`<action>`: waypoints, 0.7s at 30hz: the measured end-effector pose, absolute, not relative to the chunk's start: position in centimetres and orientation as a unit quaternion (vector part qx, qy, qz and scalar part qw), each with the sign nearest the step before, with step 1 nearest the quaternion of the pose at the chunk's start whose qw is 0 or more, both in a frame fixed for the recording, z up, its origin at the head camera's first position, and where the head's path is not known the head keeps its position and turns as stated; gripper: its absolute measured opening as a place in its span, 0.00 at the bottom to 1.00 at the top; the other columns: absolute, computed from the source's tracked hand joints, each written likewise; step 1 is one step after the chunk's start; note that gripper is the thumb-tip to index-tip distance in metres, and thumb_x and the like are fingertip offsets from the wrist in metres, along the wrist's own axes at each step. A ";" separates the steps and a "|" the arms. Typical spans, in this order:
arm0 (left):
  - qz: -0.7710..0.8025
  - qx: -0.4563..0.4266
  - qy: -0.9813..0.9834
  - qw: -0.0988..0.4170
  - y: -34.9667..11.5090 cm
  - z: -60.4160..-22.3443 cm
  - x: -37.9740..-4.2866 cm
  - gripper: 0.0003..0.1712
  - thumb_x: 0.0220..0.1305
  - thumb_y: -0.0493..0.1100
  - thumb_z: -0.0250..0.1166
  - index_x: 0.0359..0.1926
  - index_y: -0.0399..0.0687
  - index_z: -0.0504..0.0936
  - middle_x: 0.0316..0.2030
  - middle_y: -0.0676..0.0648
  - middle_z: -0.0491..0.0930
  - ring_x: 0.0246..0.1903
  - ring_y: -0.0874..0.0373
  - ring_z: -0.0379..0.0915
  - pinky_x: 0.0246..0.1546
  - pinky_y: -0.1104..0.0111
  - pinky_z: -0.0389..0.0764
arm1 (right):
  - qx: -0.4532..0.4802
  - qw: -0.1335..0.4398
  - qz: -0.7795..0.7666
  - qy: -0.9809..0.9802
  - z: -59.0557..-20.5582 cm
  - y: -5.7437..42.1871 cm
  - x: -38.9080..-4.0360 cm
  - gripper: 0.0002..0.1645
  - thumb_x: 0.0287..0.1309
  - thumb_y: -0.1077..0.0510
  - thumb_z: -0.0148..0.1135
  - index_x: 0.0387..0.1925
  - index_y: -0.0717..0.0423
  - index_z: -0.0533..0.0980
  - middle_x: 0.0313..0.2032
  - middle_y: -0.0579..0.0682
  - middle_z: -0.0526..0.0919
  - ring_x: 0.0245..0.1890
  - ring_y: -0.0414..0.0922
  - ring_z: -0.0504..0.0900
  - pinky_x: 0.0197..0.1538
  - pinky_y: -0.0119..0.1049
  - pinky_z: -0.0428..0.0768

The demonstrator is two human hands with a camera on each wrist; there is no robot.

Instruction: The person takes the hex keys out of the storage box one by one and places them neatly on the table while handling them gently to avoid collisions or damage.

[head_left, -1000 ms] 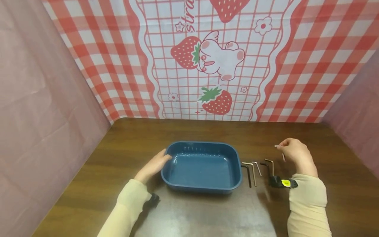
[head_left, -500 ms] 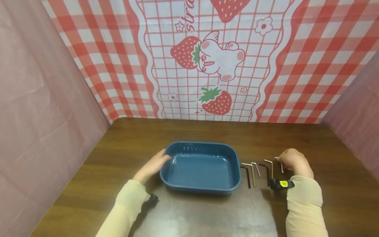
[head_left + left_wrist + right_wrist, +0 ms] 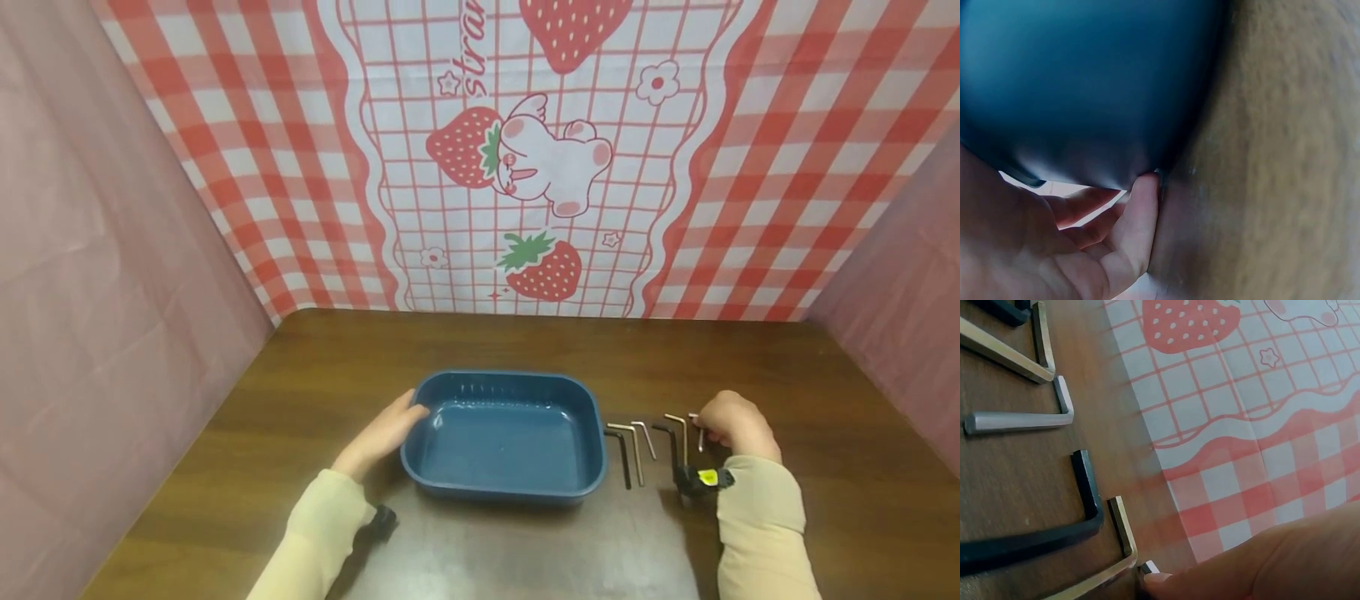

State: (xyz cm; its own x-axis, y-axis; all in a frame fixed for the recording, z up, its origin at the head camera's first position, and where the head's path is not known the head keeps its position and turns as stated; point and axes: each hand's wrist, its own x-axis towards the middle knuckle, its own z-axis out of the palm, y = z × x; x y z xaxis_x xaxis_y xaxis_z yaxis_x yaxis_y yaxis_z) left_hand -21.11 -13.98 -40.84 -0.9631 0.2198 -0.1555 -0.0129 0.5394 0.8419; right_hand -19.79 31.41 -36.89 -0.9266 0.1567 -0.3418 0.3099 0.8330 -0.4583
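Note:
My left hand (image 3: 381,435) holds the left rim of a blue rectangular tray (image 3: 504,454), its thumb over the edge and its fingers along the outer wall. In the left wrist view, fingertips (image 3: 1145,187) sit against the tray's outside, low near the tabletop. At the right end of a row of hex keys, my right hand (image 3: 738,423) pinches a small silver hex key (image 3: 701,440) close over the table. Only that key's short end shows beside a fingertip in the right wrist view. Just left of it lies a gold hex key (image 3: 1124,531), then a black one (image 3: 1088,487).
Between tray and right hand, another silver hex key (image 3: 644,440), a gold one (image 3: 638,457) and a black one (image 3: 626,463) lie side by side. A strawberry-patterned checked cloth (image 3: 547,167) hangs behind the wooden table (image 3: 510,550). Pink curtains (image 3: 112,292) flank both sides.
My right hand has come down and toward the row with the silver hex key, bringing it beside the gold one. The left hand stays on the tray. The head view has shifted slightly.

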 end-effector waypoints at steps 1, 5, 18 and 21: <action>0.476 0.059 0.869 0.122 -13.9 -40.8 -21.1 0.26 0.64 0.45 0.46 0.60 0.36 0.64 0.56 0.38 0.70 0.58 0.42 0.64 0.58 0.48 0.63 | 0.127 0.144 -0.255 0.948 -36.8 31.3 -19.7 0.14 0.49 0.59 0.54 0.15 0.64 0.74 0.14 0.50 0.72 0.17 0.45 0.71 0.22 0.36 0.70; 0.473 0.057 0.871 0.118 -13.9 -40.4 -21.2 0.27 0.64 0.45 0.46 0.61 0.36 0.63 0.58 0.37 0.68 0.59 0.41 0.63 0.58 0.47 0.62 | 0.155 0.143 -0.230 0.950 -36.3 31.0 -19.8 0.16 0.49 0.56 0.54 0.12 0.59 0.71 0.13 0.50 0.72 0.20 0.47 0.70 0.24 0.41 0.68; 0.454 0.051 0.883 0.111 -14.4 -39.3 -21.6 0.29 0.65 0.49 0.46 0.62 0.37 0.62 0.59 0.36 0.67 0.59 0.41 0.62 0.59 0.48 0.61 | 0.175 0.110 -0.203 0.957 -33.9 29.6 -20.2 0.37 0.57 0.43 0.46 0.48 0.77 0.68 0.46 0.79 0.68 0.43 0.71 0.70 0.35 0.56 0.72; 0.453 0.048 0.883 0.110 -14.7 -38.8 -21.8 0.29 0.65 0.51 0.46 0.62 0.39 0.64 0.58 0.37 0.68 0.58 0.42 0.63 0.59 0.49 0.62 | 0.165 0.074 -0.205 0.962 -32.9 29.2 -20.1 0.39 0.59 0.41 0.42 0.53 0.74 0.65 0.52 0.78 0.65 0.48 0.72 0.67 0.36 0.58 0.72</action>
